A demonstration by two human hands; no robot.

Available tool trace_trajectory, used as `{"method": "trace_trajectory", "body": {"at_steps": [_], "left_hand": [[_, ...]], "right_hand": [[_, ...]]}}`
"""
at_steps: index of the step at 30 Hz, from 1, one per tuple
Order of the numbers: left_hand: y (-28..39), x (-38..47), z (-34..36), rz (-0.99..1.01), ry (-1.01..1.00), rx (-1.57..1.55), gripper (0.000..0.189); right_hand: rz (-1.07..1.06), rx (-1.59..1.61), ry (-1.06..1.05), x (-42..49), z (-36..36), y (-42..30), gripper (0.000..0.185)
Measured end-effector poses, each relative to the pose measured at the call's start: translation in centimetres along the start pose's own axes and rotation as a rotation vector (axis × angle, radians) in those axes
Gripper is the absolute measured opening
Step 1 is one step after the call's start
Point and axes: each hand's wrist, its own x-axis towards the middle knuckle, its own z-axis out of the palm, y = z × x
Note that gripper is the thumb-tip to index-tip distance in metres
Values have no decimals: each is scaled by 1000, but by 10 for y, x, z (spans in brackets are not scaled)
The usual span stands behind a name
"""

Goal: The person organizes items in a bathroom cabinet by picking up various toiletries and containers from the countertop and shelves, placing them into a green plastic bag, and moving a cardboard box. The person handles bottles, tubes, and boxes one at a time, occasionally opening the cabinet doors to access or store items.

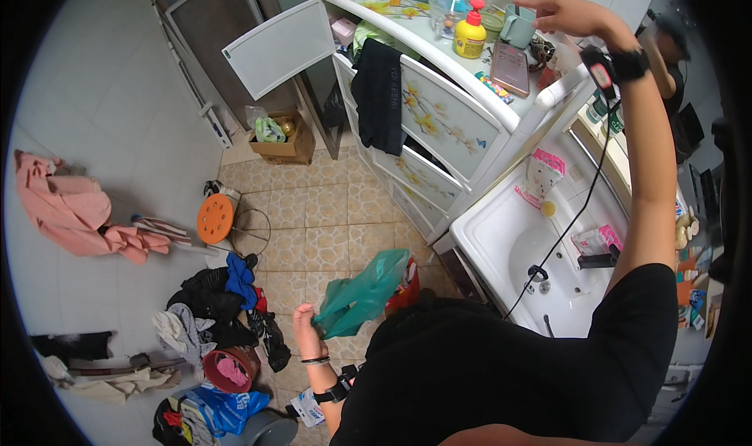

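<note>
My left hand hangs low over the tiled floor, its fingers closed on a green plastic bag. Raised over the cabinet top, my right hand reaches beside a pale green mug with a dark stick standing in it; the index finger points out near that stick, and nothing shows in the grasp. Around the mug are a yellow pump bottle with a red top, a pinkish phone, a colourful packet and a clear cup holding a toothbrush.
A white washbasin with pink packets lies at right. Dark cloth hangs over the cabinet's drawer front. An orange stool, piled clothes, a red bucket and a cardboard box stand on the floor. A cable crosses the basin.
</note>
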Motion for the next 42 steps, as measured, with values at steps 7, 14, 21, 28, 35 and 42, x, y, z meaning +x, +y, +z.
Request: {"method": "trace_trajectory", "body": {"at_steps": [7, 14, 21, 28, 35, 42], "left_hand": [[46, -6, -1, 75, 39, -116, 10], [86, 32, -15, 172, -66, -189, 34], [105, 133, -32, 129, -234, -36, 31], [158, 220, -87, -72, -422, 3, 24], [194, 265, -97, -11, -434, -24, 22], [215, 304, -64, 59, -460, -40, 22]], "right_hand": [[-355, 99, 185, -128, 33, -73, 60], [-374, 400, -143, -167, 105, -130, 63], [32, 590, -52, -162, 181, -205, 64], [101, 680, -74, -107, 225, -335, 63], [133, 690, 19, -76, 217, -391, 61], [335, 648, 115, -56, 210, -389, 56]]}}
